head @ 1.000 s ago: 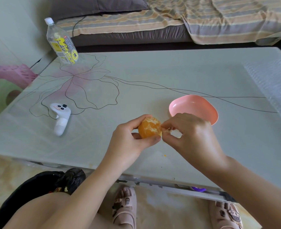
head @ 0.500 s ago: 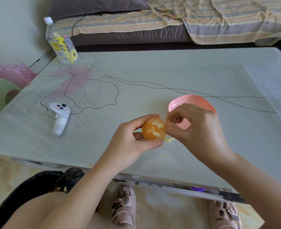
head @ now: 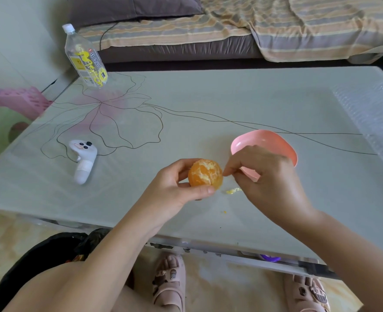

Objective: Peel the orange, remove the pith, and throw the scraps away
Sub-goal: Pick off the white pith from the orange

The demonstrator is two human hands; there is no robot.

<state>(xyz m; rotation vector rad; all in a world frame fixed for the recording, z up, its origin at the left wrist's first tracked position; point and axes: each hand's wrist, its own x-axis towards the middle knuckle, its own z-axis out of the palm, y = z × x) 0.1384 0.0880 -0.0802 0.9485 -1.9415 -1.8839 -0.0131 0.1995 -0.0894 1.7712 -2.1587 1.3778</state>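
Note:
My left hand (head: 174, 188) holds a peeled orange (head: 205, 173) between thumb and fingers, just above the table. White pith streaks still cover its top. My right hand (head: 267, 179) sits right of the fruit, thumb and forefinger pinched at its right side on a thin strand of pith. A small yellow scrap (head: 232, 190) lies on the table below the pinch, and a tinier speck (head: 224, 212) lies nearer the front edge. A black bin bag (head: 39, 253) stands open on the floor at my lower left.
A pink bowl (head: 264, 140) sits on the glass table (head: 208, 104) just behind my right hand. A white controller (head: 83, 161) lies at the left, a plastic bottle (head: 85, 58) at the far left corner. A sofa with a striped blanket runs behind.
The orange has been turned so its pith-covered face looks up. My right hand has pulled slightly right of it, and a yellow scrap now lies on the table beneath.

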